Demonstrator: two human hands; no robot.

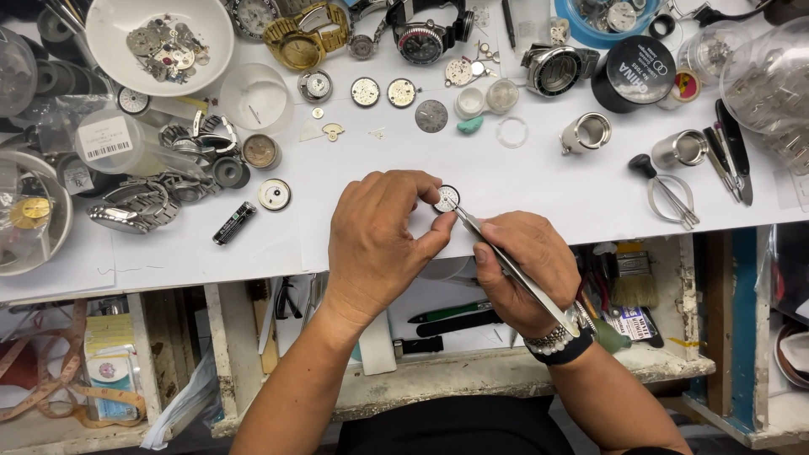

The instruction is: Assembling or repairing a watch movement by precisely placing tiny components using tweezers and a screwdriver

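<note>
From the head view, looking straight down, the person is working at a white tabletop [539,185] crowded with watch parts. The left hand [375,236] is closing its thumb and fingers around a small round watch movement [447,198], pinching it by the rim and steadying it just above the tabletop's near edge. The right hand [522,270] is curling around a pair of steel tweezers [506,261], gripping them pen-fashion, with the tips touching the lower right edge of the movement.

The movement is looking light, thin and fragile; I judge that it is best held by its outer edge only, as the face and the fine parts would mark or bend easily, and that smooth metal could be slipping under too hard a pinch.

Taking the movement as the landmark: a white bowl [160,38] of loose parts is sitting far to its upper left, a gold wristwatch [305,38] above and left, a grey dial [431,115] directly above, and a small black battery [233,223] to its left. A second pair of tweezers [674,200] is lying to its right.
</note>
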